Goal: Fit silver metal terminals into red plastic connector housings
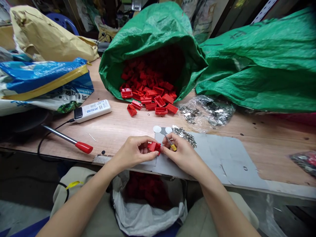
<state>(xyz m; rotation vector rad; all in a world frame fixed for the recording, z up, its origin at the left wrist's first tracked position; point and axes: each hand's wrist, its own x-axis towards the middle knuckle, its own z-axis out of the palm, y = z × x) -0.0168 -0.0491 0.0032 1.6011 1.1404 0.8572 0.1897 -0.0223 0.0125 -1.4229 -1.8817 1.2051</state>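
Note:
My left hand point(134, 150) pinches a small red plastic housing point(154, 147) between thumb and fingers above the table's front edge. At its right side, the fingertips of my right hand point(179, 151) are close against the red housing. A small yellow-handled tool with a thin metal shaft point(173, 147) is tucked in my right hand, its shaft pointing up and left. Whether those fingertips also pinch a small part is hidden. Just beyond my right hand lies a pile of small metal pieces point(184, 135) on a grey sheet point(214, 154).
Red housings point(161, 101) spill from an open green sack point(150, 29). Behind the metal pile sits a clear bag of metal parts point(217, 112). To the left are a white device point(95, 110) and a red-handled lever point(84, 147). Below the edge, a white sack point(148, 219) holds red pieces.

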